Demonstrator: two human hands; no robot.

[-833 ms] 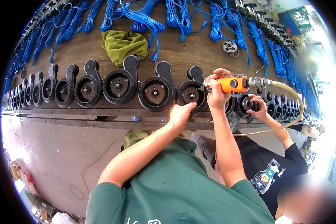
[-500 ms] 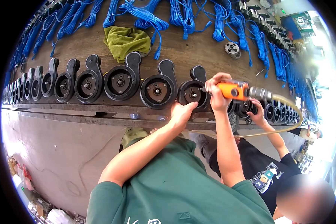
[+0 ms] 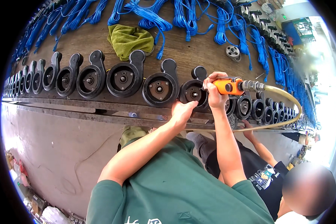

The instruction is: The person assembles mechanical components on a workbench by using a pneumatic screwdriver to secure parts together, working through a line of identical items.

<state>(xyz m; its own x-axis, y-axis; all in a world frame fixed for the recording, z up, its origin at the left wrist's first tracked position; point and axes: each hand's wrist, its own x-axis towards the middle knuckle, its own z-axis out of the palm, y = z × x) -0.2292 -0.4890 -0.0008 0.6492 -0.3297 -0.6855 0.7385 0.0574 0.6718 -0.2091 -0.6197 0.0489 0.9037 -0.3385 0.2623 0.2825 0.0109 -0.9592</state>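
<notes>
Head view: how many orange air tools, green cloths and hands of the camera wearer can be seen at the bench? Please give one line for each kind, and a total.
orange air tool: 1
green cloth: 1
wearer's hands: 2, left hand and right hand
Total: 4

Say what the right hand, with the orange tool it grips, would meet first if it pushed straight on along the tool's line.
The right hand holds the orange tool pointing left at the black round housing; it would probably meet that housing's centre first, though depth is unclear.
</notes>
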